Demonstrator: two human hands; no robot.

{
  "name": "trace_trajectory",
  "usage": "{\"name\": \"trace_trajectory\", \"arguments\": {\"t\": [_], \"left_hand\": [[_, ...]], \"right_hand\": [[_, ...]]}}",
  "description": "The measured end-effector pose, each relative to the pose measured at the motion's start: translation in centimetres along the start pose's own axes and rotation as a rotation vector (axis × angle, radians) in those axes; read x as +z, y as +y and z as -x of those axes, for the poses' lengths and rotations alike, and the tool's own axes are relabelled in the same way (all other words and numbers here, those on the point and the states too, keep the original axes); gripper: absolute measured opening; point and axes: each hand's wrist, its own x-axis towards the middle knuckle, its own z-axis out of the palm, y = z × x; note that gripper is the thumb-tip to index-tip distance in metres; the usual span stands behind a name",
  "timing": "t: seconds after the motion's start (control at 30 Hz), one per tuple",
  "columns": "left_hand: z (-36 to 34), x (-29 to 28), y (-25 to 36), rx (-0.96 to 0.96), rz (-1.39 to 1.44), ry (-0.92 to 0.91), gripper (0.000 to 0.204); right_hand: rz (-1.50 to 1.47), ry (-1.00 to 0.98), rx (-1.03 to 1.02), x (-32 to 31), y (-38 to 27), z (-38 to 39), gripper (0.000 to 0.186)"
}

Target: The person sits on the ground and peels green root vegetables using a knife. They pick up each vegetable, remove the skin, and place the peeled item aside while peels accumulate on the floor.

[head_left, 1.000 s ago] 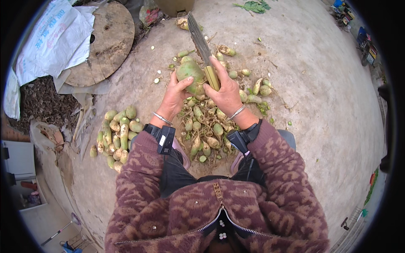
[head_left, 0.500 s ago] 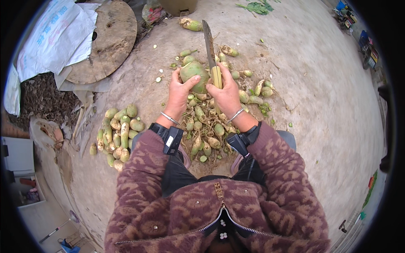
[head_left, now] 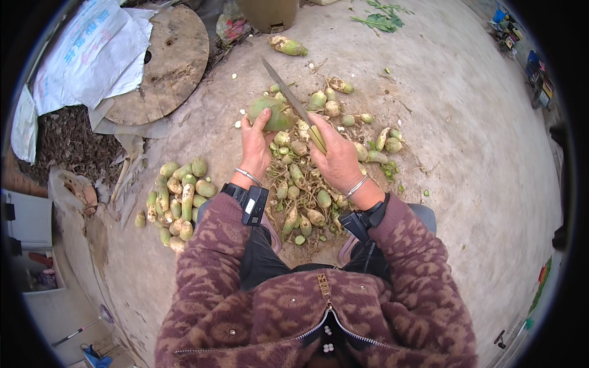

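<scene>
My left hand [head_left: 254, 145] is closed round a large green radish [head_left: 274, 112], its thumb lying along the near side. In my right hand [head_left: 337, 157] is a knife [head_left: 291, 97] with a yellowish handle. The long dark blade slants up and to the left, and its middle passes close to the radish's right side; I cannot tell whether they touch. Below both hands spreads a heap of smaller green and pale radishes [head_left: 296, 175] with roots and trimmings among them.
A sorted-looking pile of radishes [head_left: 187, 199] lies on the concrete at the left. One long radish [head_left: 288, 45] is at the far side, near a brown bucket [head_left: 267, 13]. A round wooden board [head_left: 175, 67] under white sacking [head_left: 92, 55] stands far left.
The knife has swung from nearly upright to a leftward slant beside the radish. My right hand has moved lower and rolled, with its back now upward; the left has shifted slightly left and downward.
</scene>
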Motion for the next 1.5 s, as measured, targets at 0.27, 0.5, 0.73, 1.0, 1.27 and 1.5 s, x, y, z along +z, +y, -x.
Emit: {"name": "trace_trajectory", "arguments": {"t": [0.27, 0.5, 0.73, 1.0, 1.27, 1.5], "left_hand": [[-0.3, 0.1, -0.1, 0.219, -0.09, 0.051, 0.053], [-0.5, -0.1, -0.2, 0.31, -0.085, 0.021, 0.072], [0.0, 0.3, -0.6, 0.372, -0.244, -0.036, 0.072], [-0.2, -0.2, -1.1, 0.251, -0.185, -0.045, 0.07], [-0.4, -1.2, 2.5, 0.202, 0.096, -0.076, 0.053], [0.1, -0.5, 1.2, 0.218, -0.01, -0.126, 0.06]], "right_hand": [[-0.146, -0.131, 0.123, 0.9, -1.9, 0.6, 0.056], [-0.223, -0.18, 0.231, 0.7, -2.4, 0.6, 0.054], [-0.428, -0.107, 0.389, 1.0, -1.0, -1.0, 0.053], [-0.82, -0.174, 0.6, 1.0, 3.7, -1.3, 0.046], [-0.342, 0.063, 0.676, -0.7, 8.6, -1.3, 0.045], [-0.452, 0.162, 0.385, 0.6, 2.2, -2.7, 0.058]]}}
